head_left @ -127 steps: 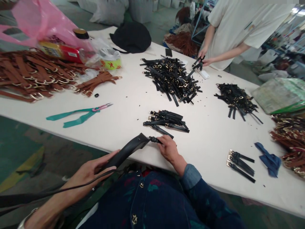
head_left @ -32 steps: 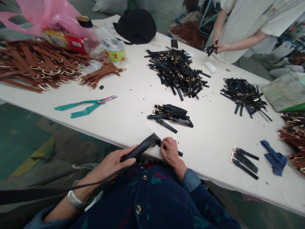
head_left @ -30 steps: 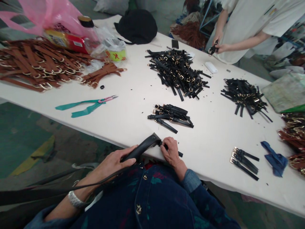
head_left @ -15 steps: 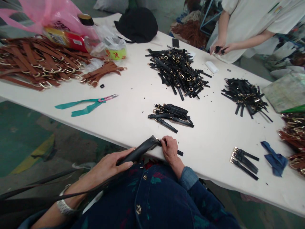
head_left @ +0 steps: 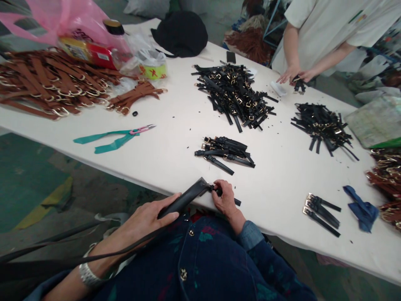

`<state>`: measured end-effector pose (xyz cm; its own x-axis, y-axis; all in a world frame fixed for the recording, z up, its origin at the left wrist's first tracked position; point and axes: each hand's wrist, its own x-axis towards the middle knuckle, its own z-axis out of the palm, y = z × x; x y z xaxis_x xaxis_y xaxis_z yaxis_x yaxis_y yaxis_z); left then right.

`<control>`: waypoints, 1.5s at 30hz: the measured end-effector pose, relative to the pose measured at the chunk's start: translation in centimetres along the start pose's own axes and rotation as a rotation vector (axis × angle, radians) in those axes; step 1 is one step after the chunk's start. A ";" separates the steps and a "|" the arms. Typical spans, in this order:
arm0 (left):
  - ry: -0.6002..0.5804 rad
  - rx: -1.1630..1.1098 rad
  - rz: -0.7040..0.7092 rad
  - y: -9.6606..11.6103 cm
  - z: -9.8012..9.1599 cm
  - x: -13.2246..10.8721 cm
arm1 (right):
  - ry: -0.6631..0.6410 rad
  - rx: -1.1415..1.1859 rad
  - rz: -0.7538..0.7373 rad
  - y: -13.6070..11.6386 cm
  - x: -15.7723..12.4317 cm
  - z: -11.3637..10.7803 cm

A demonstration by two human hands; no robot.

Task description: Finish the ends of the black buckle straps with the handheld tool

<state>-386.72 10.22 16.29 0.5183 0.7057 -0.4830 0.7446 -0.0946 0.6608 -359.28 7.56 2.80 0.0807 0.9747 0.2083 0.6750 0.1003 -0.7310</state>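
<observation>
My left hand point(head_left: 156, 213) is closed round a wide black leather strap point(head_left: 188, 196), whose far end rests at the table's near edge. At that end my right hand point(head_left: 224, 198) pinches a short black buckle strap point(head_left: 237, 202). Part of this strap sticks out past the hand; the rest lies hidden under the fingers. Just beyond is a small pile of black buckle straps point(head_left: 224, 152). Several more black straps with gold buckles point(head_left: 322, 213) lie side by side to the right, near a blue cloth point(head_left: 361, 208).
Larger heaps of black straps point(head_left: 234, 94) and brown straps point(head_left: 56, 81) cover the table's far side. Thread snips point(head_left: 125, 136) with green-wrapped handles lie left. A black cap point(head_left: 181, 33) sits at the back. Across the table, a co-worker's hands point(head_left: 297, 75) hold small black straps.
My right hand has shifted its fingers slightly on the short strap, and my left hand has barely moved. The co-worker's hands have come lower over the table, one reaching toward a white object.
</observation>
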 end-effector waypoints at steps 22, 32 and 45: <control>-0.042 0.087 -0.012 -0.2 -0.1 0.1 | 0.026 0.031 0.039 -0.3 -0.2 -0.2; 0.015 0.094 0.004 1.4 0.6 2.1 | 0.053 0.057 0.056 -0.1 -0.1 -0.1; -0.027 0.060 0.004 -0.4 0.4 0.6 | 0.073 0.095 0.091 0.5 -0.2 0.2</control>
<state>-386.54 10.38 15.55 0.5316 0.6863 -0.4964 0.7660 -0.1394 0.6276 -359.12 7.41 2.29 0.1938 0.9638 0.1830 0.5905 0.0344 -0.8063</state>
